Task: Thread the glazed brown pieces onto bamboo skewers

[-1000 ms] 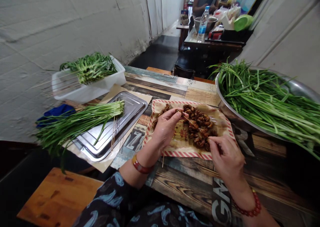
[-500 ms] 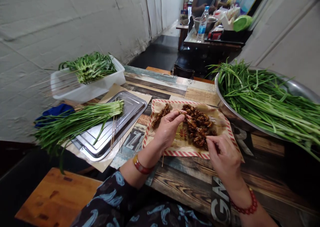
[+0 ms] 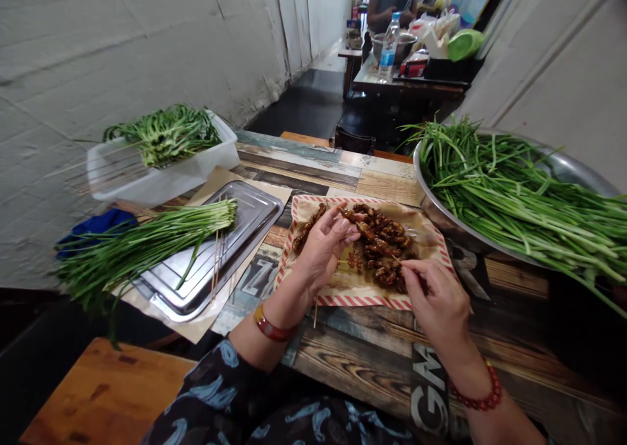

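A skewer of brown, glossy, sauce-coated pieces runs between my two hands, slanting over the paper-lined tray. My right hand pinches the bare stick end between thumb and fingertips. At the far end, my left hand has its fingers loosely around the end piece; the exact contact is partly hidden. More glazed pieces lie in a heap just below the skewer. Another glazed skewer lies at the left of the red-and-white striped paper, partly behind my left hand.
On the left, garlic chives lie across a metal tray lid with bare sticks. Behind stands a white plastic tub of skewered greens. A large steel bowl of chives is at right. Beyond, a person is at another table.
My left fingers have loosened and spread a little at the skewer's far end. My right hand still pinches the stick, with more of it showing. The view has shifted slightly.
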`<action>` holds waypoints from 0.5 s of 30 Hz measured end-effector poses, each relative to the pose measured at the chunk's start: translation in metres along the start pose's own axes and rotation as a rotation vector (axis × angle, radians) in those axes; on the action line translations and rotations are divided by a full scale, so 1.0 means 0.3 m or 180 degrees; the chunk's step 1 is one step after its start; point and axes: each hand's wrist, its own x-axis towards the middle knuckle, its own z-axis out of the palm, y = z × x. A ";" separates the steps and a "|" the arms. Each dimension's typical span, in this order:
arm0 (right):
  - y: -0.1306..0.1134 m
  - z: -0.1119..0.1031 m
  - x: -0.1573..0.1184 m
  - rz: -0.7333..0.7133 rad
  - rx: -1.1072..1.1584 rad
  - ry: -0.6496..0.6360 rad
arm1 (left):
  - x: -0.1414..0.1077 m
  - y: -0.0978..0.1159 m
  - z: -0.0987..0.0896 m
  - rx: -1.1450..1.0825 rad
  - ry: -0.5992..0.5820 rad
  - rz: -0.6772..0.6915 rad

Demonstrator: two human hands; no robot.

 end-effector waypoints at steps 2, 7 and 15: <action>0.000 -0.001 0.001 -0.0021 -0.0006 0.0055 | -0.005 -0.003 0.003 0.0121 -0.0083 -0.0163; -0.008 0.002 0.001 -0.0017 0.0089 -0.0026 | -0.017 -0.003 0.010 0.0372 -0.0324 -0.0343; -0.011 0.010 -0.006 0.0009 0.0165 -0.0074 | -0.016 -0.004 0.010 0.0352 -0.0206 -0.0264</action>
